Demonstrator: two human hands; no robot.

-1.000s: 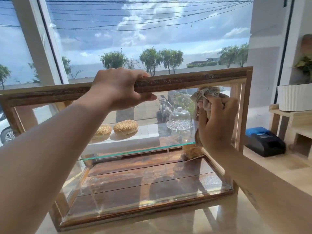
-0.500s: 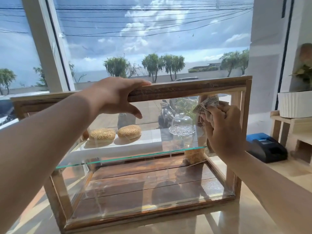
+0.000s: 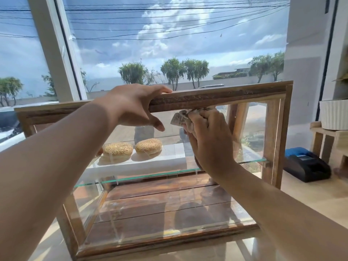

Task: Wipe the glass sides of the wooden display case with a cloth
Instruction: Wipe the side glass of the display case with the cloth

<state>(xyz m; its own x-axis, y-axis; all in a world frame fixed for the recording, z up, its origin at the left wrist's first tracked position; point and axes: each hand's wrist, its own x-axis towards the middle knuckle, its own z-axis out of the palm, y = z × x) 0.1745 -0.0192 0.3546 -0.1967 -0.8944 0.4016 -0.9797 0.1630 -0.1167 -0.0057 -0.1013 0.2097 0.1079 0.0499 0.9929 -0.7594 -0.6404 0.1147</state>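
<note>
- While the left hand [image 3: 131, 106] steadies the case [image 3: 216, 97] by its top rail, fingers draped over the wood and thumb below, the wiping step is under way.
- Head view: the right hand [image 3: 209, 140] is closed around a bunched cloth [image 3: 181, 117] and presses it on the near glass [image 3: 150, 213], just under the top rail, right of centre.
- Hands are near each other but not touching.
- Case stands on a pale counter [image 3: 310, 200] before a window; two seeded buns [image 3: 148, 146] sit on a white tray on its glass shelf.
- Judgement: upper band of the near pane in hand; lower pane and end panes not yet reached.
- Next move likely calls for steady strokes down and across, left hand bracing so the case does not slide.
- Black device [image 3: 307, 166] sits to the right on the counter.
- Writing: none legible on case, cloth or device; no brand seen.
</note>
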